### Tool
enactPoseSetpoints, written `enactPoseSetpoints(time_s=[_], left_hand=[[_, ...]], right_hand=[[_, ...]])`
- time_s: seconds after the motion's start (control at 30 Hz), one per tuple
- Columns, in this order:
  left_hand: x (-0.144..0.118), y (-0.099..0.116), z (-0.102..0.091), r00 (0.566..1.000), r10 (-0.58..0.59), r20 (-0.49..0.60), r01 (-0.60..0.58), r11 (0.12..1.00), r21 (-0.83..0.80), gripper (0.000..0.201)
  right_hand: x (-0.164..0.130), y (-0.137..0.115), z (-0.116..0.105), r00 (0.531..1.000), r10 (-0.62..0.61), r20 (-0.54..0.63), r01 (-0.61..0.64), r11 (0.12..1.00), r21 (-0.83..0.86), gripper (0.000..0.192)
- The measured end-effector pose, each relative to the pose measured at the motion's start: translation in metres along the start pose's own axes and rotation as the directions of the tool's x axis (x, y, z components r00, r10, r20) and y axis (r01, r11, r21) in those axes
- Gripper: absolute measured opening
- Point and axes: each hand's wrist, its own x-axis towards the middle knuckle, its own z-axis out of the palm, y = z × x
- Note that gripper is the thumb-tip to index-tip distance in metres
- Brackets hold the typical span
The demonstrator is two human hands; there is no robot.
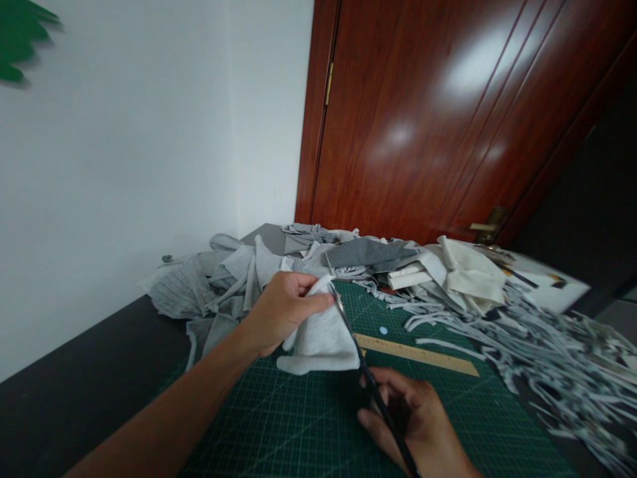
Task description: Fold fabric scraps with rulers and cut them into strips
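My left hand [286, 307] pinches the upper edge of a light grey piece of fabric [323, 338], its thumb pressed on top. The cloth hangs down from the fingers, its lower edge curled, above the green cutting mat [269, 425]. In my right hand [413, 415] is a pair of scissors [371, 378] with black handles. Their blades run up along the cloth's right edge, and the tips reach past my left thumb. How far the blades are apart I cannot tell. A wooden ruler [423, 355] lies on the mat right of the cloth.
Grey fabric scraps [199, 285] pile up at the left against the white wall. Folded cream cloth [470, 275] and dark grey cloth [371, 253] lie at the back. Many thin fabric strips [527, 358] spread along the right. Behind the table stands a reddish-brown door [398, 119].
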Motion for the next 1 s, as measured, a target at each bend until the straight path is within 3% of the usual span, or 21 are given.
enactPoseSetpoints(time_s=[0.13, 0.37, 0.63, 0.83, 1.0], left_hand=[[0.000, 0.001, 0.001, 1.000, 0.001, 0.003, -0.001, 1.000, 0.001, 0.023], [-0.001, 0.000, 0.002, 0.999, 0.036, 0.001, -0.036, 0.999, -0.005, 0.023], [0.002, -0.001, 0.000, 0.965, 0.201, -0.166, -0.199, 0.980, 0.030, 0.025], [0.003, 0.001, 0.002, 0.947, 0.230, -0.223, -0.219, 0.973, 0.071, 0.020], [0.006, -0.006, 0.003, 0.939, 0.234, -0.250, -0.218, 0.972, 0.091, 0.037]], right_hand=[[0.002, -0.005, -0.005, 0.997, 0.027, 0.077, -0.023, 0.998, -0.053, 0.023], [0.003, -0.007, -0.006, 0.997, 0.024, 0.074, -0.020, 0.998, -0.061, 0.022], [0.000, 0.004, 0.000, 0.998, 0.031, -0.054, -0.033, 0.999, -0.027, 0.027], [-0.001, -0.002, 0.002, 0.995, 0.066, -0.074, -0.067, 0.998, -0.003, 0.024], [-0.001, 0.003, 0.002, 0.999, 0.038, -0.039, -0.038, 0.999, -0.002, 0.024]])
